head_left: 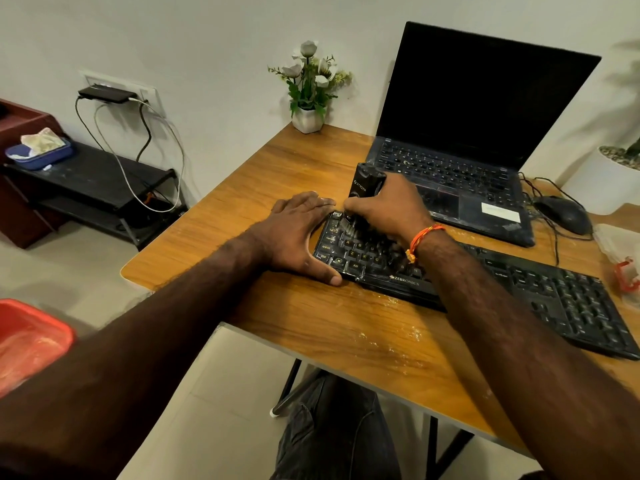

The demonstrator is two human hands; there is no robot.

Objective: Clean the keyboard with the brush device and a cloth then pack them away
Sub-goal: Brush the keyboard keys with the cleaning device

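Note:
A black keyboard (540,289) lies slantwise on the wooden table (311,327). My right hand (391,209) grips a black cylindrical brush device (367,181), held upright with its lower end on the keys at the keyboard's far left corner. My left hand (298,233) lies flat on the table against the keyboard's left end, fingers straight, thumb along the front edge. No cloth is plainly visible.
An open laptop (485,126) with a dark screen stands behind the keyboard, a black mouse (564,214) with cables to its right. A flower pot (308,117) sits at the table's far corner. A red bin (27,341) is at left, a black shelf (93,178) beyond.

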